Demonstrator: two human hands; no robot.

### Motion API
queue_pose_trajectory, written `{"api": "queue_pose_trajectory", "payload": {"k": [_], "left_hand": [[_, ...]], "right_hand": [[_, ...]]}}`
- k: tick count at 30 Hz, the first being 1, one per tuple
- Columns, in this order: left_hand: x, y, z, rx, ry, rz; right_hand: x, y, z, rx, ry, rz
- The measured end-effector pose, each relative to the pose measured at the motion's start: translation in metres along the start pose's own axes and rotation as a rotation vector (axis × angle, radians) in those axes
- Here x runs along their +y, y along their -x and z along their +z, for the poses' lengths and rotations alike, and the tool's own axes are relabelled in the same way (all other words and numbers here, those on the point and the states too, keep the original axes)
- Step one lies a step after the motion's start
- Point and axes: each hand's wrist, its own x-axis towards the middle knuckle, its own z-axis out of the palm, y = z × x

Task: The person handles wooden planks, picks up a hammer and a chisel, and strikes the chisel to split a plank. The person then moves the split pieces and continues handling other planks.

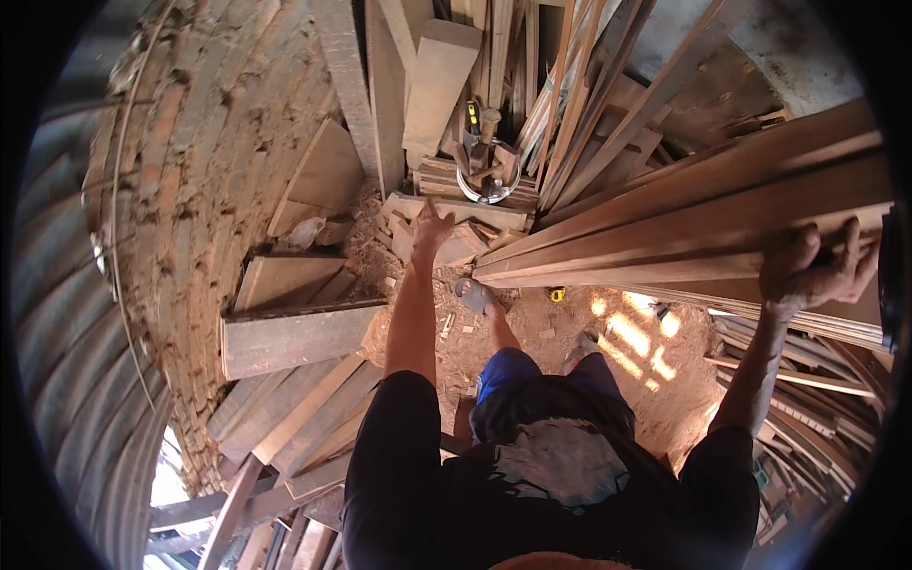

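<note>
Long brown wooden boards [684, 223] lean in a stack, running from the floor near my foot up to the right. My right hand [822, 271] is at their raised right end, fingers bent against the outer board; their tips are partly hard to make out. Out in front, my left hand [432, 233] is held with its fingers apart and nothing in it. Beneath and beyond it lie short wood offcuts [459, 245] on the floor. A white bucket [490, 182] with wood pieces and tools, among them a yellow-and-black-handled one, stands just past that hand.
A yellow-and-black tape measure [558, 294] lies on the dusty floor by my sandalled foot [472, 294]. Planks [304, 337] are piled at left beside a rough brick wall [204, 171]. Thin strips [817, 408] are stacked at right; upright boards [442, 81] lean at the back.
</note>
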Motion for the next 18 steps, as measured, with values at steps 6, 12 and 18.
{"api": "queue_pose_trajectory", "payload": {"k": [6, 12, 18], "left_hand": [[0.057, -0.087, 0.046, -0.094, -0.154, 0.137], [0.001, -0.123, 0.123, -0.209, -0.113, 0.34], [0.106, -0.073, 0.129, -0.298, -0.138, -0.012]], "right_hand": [[0.003, 0.02, -0.004, -0.14, 0.105, 0.018], [0.038, 0.016, -0.011, -0.181, 0.003, 0.062], [0.046, 0.037, -0.035, -0.292, 0.064, 0.091]]}}
